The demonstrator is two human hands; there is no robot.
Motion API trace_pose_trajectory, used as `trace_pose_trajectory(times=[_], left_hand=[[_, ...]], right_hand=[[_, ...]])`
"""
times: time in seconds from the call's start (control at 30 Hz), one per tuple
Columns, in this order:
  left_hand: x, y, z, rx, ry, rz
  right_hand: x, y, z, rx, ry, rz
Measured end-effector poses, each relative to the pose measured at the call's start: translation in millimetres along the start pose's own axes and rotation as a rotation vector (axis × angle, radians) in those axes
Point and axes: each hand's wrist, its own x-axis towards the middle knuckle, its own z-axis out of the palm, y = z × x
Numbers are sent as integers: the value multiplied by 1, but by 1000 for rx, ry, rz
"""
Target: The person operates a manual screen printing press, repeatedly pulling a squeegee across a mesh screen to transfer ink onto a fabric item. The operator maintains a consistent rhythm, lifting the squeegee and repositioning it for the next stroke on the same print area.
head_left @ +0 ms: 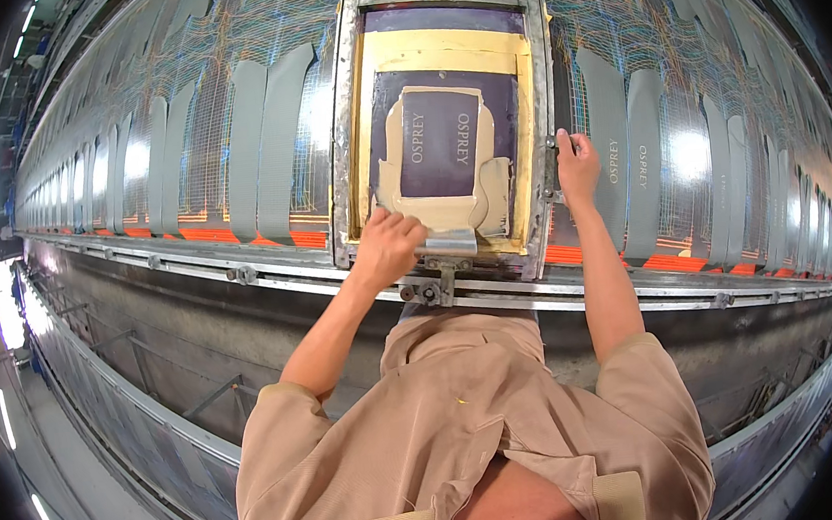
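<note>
A screen printing frame (348,99) with metal sides lies across the long table in front of me. Its dark purple mesh (439,151) carries pale lettering and is bordered by yellow tape (448,50). Thick beige ink (494,190) is spread in a ring around the lettered area, heaviest at the near right. My left hand (390,245) is closed around a metal-edged squeegee (449,243) at the near end of the mesh; the fingers hide its left part. At the frame's right side, my right hand (577,167) has its fingers curled against the metal edge.
Grey fabric pieces (253,146) lie in a row along the table, and some on the right bear pale lettering. Orange strips (282,239) line the near side. A metal rail (310,276) with clamps runs between me and the table.
</note>
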Motion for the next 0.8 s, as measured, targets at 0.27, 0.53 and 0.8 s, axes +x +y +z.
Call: trace_pose_trajectory(times=[0.27,0.53,0.8], left_hand=[[13,-19,10,-4,-3,35],[131,-100,15,13,79,28],[218,-145,-4,-64,-159,-54]], right_hand=[[4,-1,2,-214,17,-37],[17,-61,5,-507,-1,-471],[47,-169,90,-529,-732,-686]])
